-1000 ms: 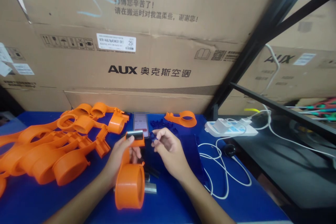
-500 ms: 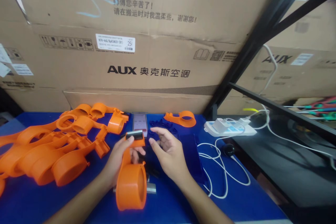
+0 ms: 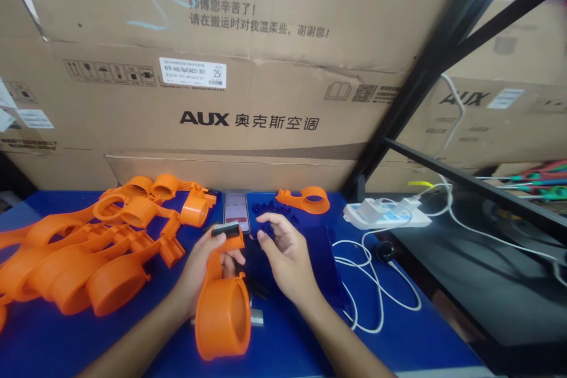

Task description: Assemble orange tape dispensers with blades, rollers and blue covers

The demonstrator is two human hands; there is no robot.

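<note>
The left hand point(image 3: 201, 260) is clamping its fingers around an orange tape dispenser point(image 3: 222, 313), which is hanging ring-down above the blue desk point(image 3: 155, 331), its black strip point(image 3: 225, 231) facing up near the phone point(image 3: 236, 212). The right hand point(image 3: 287, 254) is hovering just beside it, thumb and forefinger standing slightly apart near small dark blue parts point(image 3: 270, 209), while more orange dispensers point(image 3: 117, 283) are lying piled to the left.

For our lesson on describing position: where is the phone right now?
In the head view, the phone lies on the blue table near its far edge, left of centre, between the orange parts and the small dark blue parts.
</note>
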